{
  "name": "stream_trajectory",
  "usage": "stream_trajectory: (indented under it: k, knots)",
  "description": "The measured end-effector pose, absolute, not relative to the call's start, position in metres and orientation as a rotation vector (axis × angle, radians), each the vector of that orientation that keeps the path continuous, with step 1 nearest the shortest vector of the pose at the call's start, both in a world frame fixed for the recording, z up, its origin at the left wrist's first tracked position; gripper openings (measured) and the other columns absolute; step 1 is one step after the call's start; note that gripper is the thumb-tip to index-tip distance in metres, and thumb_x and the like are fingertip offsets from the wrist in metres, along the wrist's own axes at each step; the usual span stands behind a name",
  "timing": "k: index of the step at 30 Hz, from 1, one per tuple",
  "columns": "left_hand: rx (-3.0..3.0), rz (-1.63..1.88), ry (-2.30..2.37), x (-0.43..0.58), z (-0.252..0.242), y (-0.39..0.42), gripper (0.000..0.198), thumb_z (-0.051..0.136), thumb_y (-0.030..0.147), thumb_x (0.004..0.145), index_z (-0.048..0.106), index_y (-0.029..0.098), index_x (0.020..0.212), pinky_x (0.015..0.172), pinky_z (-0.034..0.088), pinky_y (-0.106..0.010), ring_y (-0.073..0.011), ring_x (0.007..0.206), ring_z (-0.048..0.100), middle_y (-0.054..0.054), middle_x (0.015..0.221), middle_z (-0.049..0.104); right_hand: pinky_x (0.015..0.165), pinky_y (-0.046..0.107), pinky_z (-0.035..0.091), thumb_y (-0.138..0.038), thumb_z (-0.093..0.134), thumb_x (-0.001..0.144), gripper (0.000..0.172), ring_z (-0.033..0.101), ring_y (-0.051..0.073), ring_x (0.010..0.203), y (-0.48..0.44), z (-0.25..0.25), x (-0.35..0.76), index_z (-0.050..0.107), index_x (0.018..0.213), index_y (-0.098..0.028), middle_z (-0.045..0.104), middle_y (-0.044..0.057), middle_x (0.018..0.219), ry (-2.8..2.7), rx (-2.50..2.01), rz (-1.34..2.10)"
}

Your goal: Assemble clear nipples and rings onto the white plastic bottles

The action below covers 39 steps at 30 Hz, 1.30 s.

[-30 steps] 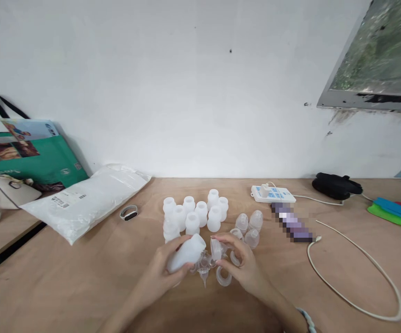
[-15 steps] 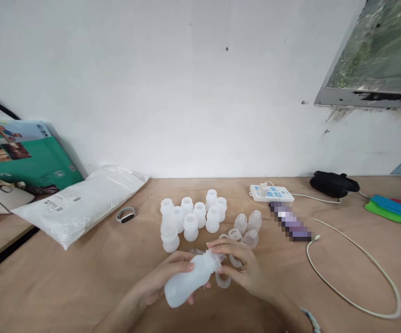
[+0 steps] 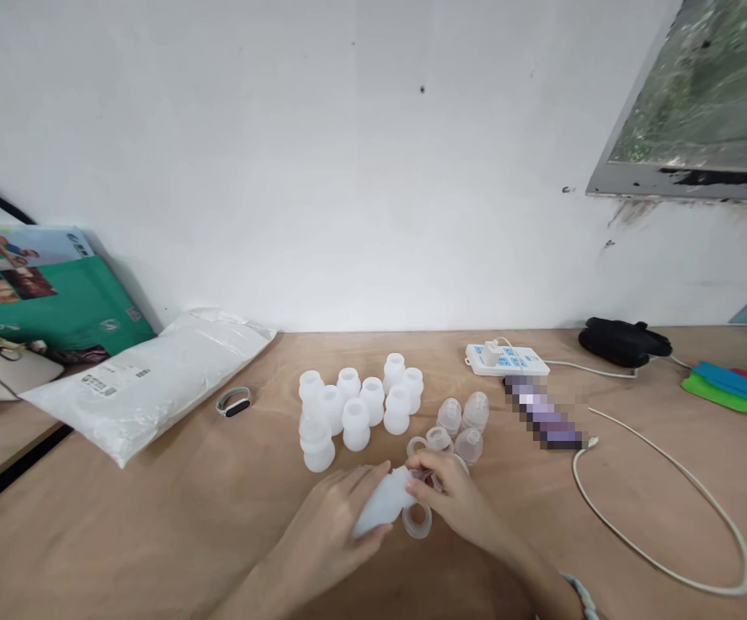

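A frosted white baby bottle (image 3: 383, 504) lies tilted between my hands, its neck toward the right. My left hand (image 3: 331, 521) is wrapped over the bottle's body from the left and covers much of it. At the neck, my right hand (image 3: 457, 499) has its thumb and fingers closed around the bottle's end; the detail under the fingers is hidden. Just below the neck lies a clear ring (image 3: 417, 520) on the table. More clear rings and caps, such as a domed cap (image 3: 475, 412), sit beyond my right hand. Several short white bottles (image 3: 356, 424) stand behind the held one.
On the wooden table (image 3: 173, 525) are a white plastic parcel (image 3: 154, 379) and a wristband (image 3: 234, 402) to the left. A power strip (image 3: 508, 359), a blurred-out phone (image 3: 545, 415), a looped cable (image 3: 683, 491), a black pouch (image 3: 624, 343) and coloured spatulas (image 3: 735, 386) lie right.
My left hand has turned over the bottle and now covers its body from above. The bottle has shifted right and up slightly, and my right hand stays at its neck.
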<state>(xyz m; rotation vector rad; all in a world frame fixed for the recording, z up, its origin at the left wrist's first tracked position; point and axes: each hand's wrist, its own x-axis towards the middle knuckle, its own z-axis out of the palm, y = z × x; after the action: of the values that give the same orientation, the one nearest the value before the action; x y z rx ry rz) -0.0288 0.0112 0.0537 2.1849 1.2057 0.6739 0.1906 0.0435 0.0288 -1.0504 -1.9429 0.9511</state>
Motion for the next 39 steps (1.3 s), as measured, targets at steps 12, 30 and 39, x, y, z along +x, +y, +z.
stream_trajectory:
  k: [12,30,39]
  knots:
    - [1.133,0.58,0.851,-0.024,0.045,0.025,0.045,0.068,0.051,0.079,0.071,0.012,0.101,0.058,0.053,-0.03,-0.0215,0.069,0.067,-0.009,0.086,0.073,0.098,0.043,0.048,-0.041,0.076,0.081,0.061,0.061,0.024,0.117,0.044,0.036,0.204,0.05,0.135,-0.028,0.063,0.01,0.131,-1.846,-0.768,1.292]
    - [1.114,0.616,0.827,-0.017,0.049,0.018,0.047,0.071,0.055,0.077,0.07,0.012,0.097,0.058,0.051,-0.028,-0.017,0.063,0.063,-0.007,0.085,0.072,0.079,0.034,0.05,-0.049,0.074,0.081,0.047,0.064,0.021,0.094,0.049,0.028,0.204,0.066,0.121,-0.026,0.068,0.006,0.106,-1.828,-0.784,1.274]
    - [0.559,0.493,0.57,-0.021,0.019,0.022,0.06,0.069,0.06,0.079,0.066,0.008,0.107,0.048,0.043,-0.019,-0.0119,0.051,0.06,-0.012,0.078,0.074,0.082,0.032,0.051,-0.04,0.08,0.078,0.04,0.061,0.019,0.095,0.046,0.036,0.202,0.07,0.113,-0.025,0.065,0.005,0.103,-1.769,-0.65,1.377]
